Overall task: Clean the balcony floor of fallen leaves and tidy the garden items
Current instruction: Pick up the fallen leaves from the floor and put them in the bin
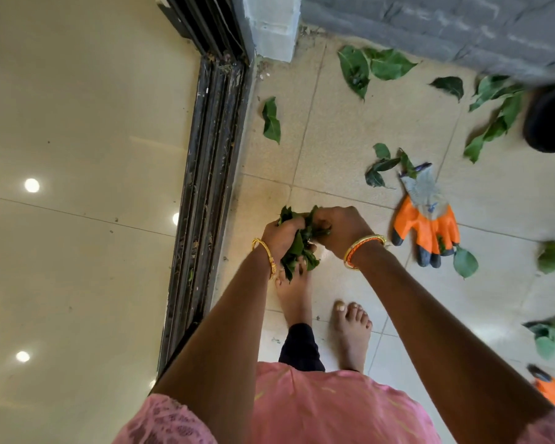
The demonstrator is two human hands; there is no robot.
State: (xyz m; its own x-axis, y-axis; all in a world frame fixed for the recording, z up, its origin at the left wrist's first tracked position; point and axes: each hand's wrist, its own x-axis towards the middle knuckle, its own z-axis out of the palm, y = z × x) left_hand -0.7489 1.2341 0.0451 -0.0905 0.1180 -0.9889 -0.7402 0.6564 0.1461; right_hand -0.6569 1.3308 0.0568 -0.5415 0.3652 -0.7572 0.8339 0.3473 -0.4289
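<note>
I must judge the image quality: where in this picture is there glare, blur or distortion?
Head view: round lamp reflections glare on the glossy indoor floor; the dark pot at the right edge is smeared; the wide angle bends the door track; the bunch of leaves stays sharp.

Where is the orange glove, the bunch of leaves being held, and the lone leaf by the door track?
orange glove (427, 223): head view, on its orange palm.
bunch of leaves (297, 248): head view, middle of the bunch.
lone leaf (271, 121): head view, middle of its blade.

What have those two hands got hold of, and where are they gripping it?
A bunch of green leaves. The left hand grips around its middle, and the right hand pinches its upper right side. The orange glove lies unheld on the floor.
</note>
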